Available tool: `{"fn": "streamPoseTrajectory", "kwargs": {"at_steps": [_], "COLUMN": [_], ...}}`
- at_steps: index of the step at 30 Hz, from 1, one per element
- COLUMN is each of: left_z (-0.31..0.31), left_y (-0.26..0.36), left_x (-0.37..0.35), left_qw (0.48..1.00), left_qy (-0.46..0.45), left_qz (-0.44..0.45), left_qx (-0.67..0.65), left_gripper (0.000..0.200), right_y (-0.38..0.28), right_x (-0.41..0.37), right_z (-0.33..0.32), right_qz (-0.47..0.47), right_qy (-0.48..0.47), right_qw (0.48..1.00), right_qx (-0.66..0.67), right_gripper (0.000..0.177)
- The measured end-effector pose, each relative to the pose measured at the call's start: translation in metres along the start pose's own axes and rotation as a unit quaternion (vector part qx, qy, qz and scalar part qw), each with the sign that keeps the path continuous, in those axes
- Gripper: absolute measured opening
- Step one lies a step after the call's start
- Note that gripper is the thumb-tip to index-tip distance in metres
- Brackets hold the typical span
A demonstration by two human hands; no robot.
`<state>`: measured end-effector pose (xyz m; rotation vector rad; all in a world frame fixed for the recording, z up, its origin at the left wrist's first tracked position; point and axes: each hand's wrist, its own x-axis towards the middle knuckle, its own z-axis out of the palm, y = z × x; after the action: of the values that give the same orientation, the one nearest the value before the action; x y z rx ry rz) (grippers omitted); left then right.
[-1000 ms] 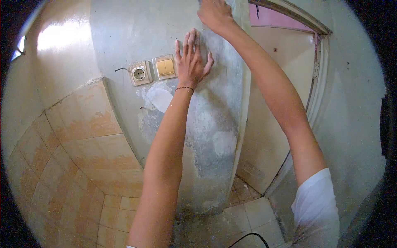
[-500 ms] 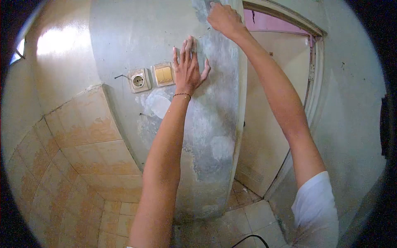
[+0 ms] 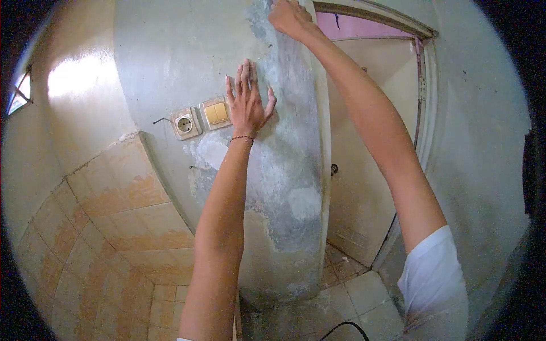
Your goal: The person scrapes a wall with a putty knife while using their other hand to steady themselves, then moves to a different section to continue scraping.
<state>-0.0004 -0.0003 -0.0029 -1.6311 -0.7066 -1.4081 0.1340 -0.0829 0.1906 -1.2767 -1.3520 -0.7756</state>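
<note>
My left hand (image 3: 248,105) lies open against the patchy wall (image 3: 296,131), fingers spread upward and a dark braided bracelet (image 3: 243,138) round its wrist. Just left of it are a double light switch (image 3: 216,113) with yellowed rockers and a round power socket (image 3: 185,124). Higher up, at the top edge of the view, my right hand (image 3: 289,18) is closed against the grey, scraped strip of wall beside the door frame. Its fingertips are partly hidden, and I cannot make out what they grip.
A pale door (image 3: 372,136) stands in the frame (image 3: 427,113) on the right, with a round knob (image 3: 334,169). Tiles (image 3: 122,170) cover the lower left wall. A nail-like rod (image 3: 162,120) juts out near the socket. A black cable (image 3: 347,325) curves above the tiled floor (image 3: 367,295).
The view has shifted, so the wall fittings appear lower and further left. My right hand is slightly higher on the wall. My left hand keeps its place beside the switch.
</note>
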Motion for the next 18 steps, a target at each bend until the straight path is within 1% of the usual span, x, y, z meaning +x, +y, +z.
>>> {"fn": "streamPoseTrajectory", "kwargs": {"at_steps": [1, 2, 3, 4, 7, 9, 10, 12, 13, 15, 16, 18], "left_z": [-0.001, -0.001, -0.001, -0.001, -0.001, -0.001, -0.002, -0.001, 0.000, 0.000, -0.001, -0.002], "left_y": [0.001, 0.000, 0.000, 0.001, 0.002, 0.003, 0.002, 0.001, 0.002, 0.002, 0.002, 0.002], "left_x": [-0.002, -0.003, -0.002, -0.003, -0.001, -0.003, -0.002, -0.001, -0.003, -0.004, -0.003, 0.000], "left_qw": [1.000, 1.000, 1.000, 0.999, 1.000, 1.000, 1.000, 1.000, 1.000, 1.000, 1.000, 1.000], "left_qy": [0.004, 0.003, 0.010, 0.015, 0.010, 0.008, 0.009, 0.009, 0.008, 0.007, 0.009, 0.013], "left_qz": [0.000, -0.002, -0.003, -0.002, -0.004, -0.001, -0.001, -0.001, -0.002, -0.001, 0.002, 0.004], "left_qx": [-0.010, -0.011, -0.022, -0.034, -0.020, -0.019, -0.017, -0.018, -0.019, -0.019, -0.016, -0.018], "left_gripper": [0.077, 0.077, 0.074, 0.070, 0.070, 0.070, 0.070, 0.069, 0.069, 0.069, 0.069, 0.069], "right_y": [0.003, 0.010, 0.016, 0.021, 0.025, 0.023, 0.025, 0.028, 0.022, 0.018, 0.020, 0.018], "right_x": [-0.006, -0.018, -0.025, -0.030, -0.023, -0.005, -0.001, 0.002, -0.012, -0.045, -0.046, -0.043], "right_z": [0.003, 0.006, 0.009, 0.012, 0.013, 0.010, 0.011, 0.014, 0.010, 0.005, 0.005, 0.004], "right_qz": [-0.002, -0.027, -0.051, -0.048, -0.050, 0.019, 0.019, -0.036, -0.037, -0.047, -0.044, -0.024], "right_qy": [-0.003, -0.028, -0.052, -0.053, -0.034, 0.040, 0.041, -0.092, -0.094, -0.061, -0.061, -0.023], "right_qw": [1.000, 0.999, 0.995, 0.995, 0.996, 0.999, 0.999, 0.994, 0.994, 0.997, 0.997, 0.999], "right_qx": [-0.001, -0.036, -0.071, -0.074, -0.059, 0.023, 0.024, -0.052, -0.053, -0.005, -0.005, 0.009], "right_gripper": [0.038, 0.040, 0.043, 0.043, 0.043, 0.038, 0.038, 0.047, 0.047, 0.048, 0.048, 0.050]}}
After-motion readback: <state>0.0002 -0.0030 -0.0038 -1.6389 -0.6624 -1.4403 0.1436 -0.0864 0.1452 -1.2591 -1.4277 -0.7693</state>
